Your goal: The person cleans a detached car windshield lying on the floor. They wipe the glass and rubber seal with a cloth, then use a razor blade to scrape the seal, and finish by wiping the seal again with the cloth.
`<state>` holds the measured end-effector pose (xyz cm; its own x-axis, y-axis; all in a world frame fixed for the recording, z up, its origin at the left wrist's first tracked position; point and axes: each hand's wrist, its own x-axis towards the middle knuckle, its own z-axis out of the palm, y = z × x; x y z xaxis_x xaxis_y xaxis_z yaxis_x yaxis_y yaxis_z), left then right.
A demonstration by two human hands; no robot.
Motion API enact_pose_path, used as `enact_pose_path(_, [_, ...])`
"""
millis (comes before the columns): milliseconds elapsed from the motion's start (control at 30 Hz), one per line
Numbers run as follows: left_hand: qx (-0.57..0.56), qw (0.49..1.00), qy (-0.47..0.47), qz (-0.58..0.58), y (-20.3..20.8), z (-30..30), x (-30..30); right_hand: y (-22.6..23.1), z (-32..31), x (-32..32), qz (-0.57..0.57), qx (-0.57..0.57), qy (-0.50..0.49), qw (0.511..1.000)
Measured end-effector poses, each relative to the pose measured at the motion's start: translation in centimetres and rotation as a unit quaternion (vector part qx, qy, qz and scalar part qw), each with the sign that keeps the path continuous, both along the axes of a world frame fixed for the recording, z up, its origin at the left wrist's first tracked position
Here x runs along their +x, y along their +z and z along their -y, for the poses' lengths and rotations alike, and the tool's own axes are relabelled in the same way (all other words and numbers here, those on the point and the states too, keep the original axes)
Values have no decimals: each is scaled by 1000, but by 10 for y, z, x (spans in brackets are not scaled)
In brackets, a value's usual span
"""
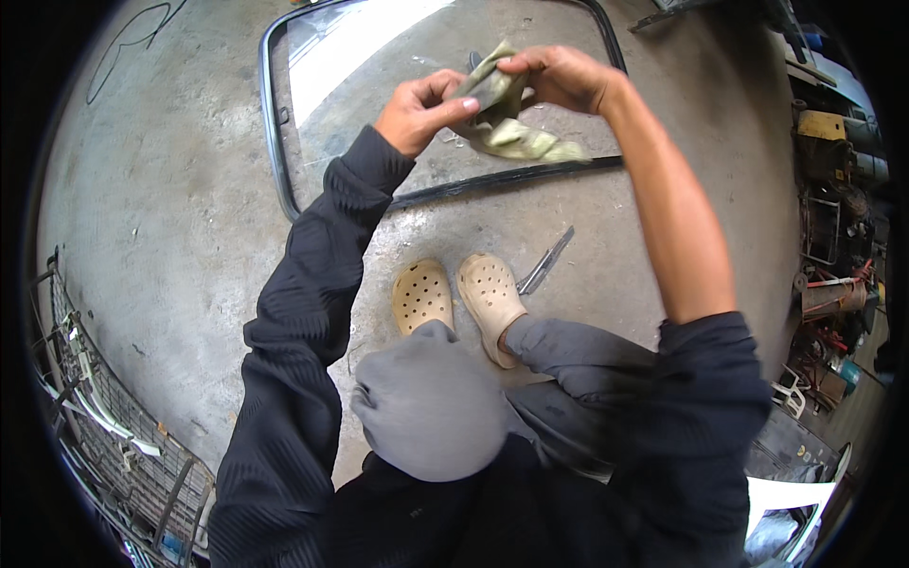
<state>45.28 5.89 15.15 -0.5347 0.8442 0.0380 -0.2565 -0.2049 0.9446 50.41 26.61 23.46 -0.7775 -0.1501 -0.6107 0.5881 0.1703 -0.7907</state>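
Note:
A crumpled olive-green cloth (535, 144) is stretched between my two hands, its loose end hanging toward the right. My left hand (426, 109) pinches one side of it between thumb and fingers. On the other side, my right hand (566, 78) grips an upper part of the cloth, its fingertips partly hidden. A dark grey patch shows among the folds; I cannot tell if it is cloth or another thing. Below the hands, on the floor, lies a large glass pane (379, 118) edged with a black rubber seal (511, 178).
A slim utility knife (546, 260) lies on the concrete floor (180, 218) beside my beige right clog (491, 298). Along the left stands a wire rack (123, 407) with parts on it. Machinery and assorted parts (833, 208) crowd the right side. A thin cable (142, 38) lies at far left.

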Motion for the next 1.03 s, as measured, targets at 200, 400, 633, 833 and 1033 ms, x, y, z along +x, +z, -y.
enact_pose_path(200, [-54, 996, 14, -72, 36, 0, -10, 5, -26, -22, -145, 36, 70, 986])
enact_pose_path(400, [-209, 935, 167, -232, 42, 15, -56, -11, 18, -23, -215, 58, -3, 975])
enact_pose_path(633, [-226, 864, 340, -295, 45, 81, -64, -19, 141, -48, -529, 118, -20, 840])
enact_pose_path(833, [-229, 882, 364, -193, -2, 146, -40, -50, 173, -36, -578, 91, 203, 785])
enact_pose_path(1033, [-376, 810, 366, -263, -89, 166, 25, -108, 44, 18, -322, 151, 10, 935])
